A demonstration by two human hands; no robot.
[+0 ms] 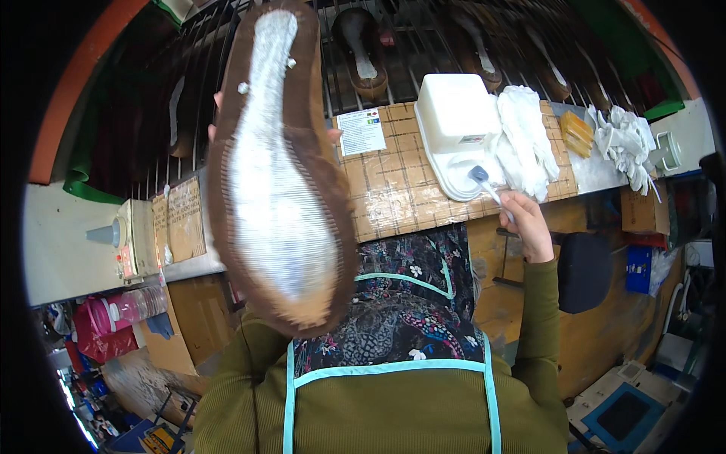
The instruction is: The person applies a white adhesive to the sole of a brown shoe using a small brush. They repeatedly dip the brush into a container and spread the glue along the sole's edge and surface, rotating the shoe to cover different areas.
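Observation:
In my left hand [333, 136] is a brown shoe [333, 198], held up close with its underside facing me. Only a few fingertips show at its edges; the rest of that hand is hidden behind it. A shiny silvery-white area [276, 204] covers the middle of the underside, with ridged stitching around the forepart. My right hand [527, 225] grips the white handle of a small brush [490, 188]. The brush's dark head is over the round dish of a white plastic dispenser [456, 113], and I cannot tell whether it touches.
Cardboard [393, 200] covers the bench, with a printed card [361, 132] on it. White gloves [527, 144] lie beside the dispenser, near an amber block [577, 135] and more crumpled gloves [622, 140]. Several dark shoes [361, 57] rest on a barred rack behind. A black stool [584, 272] stands right.

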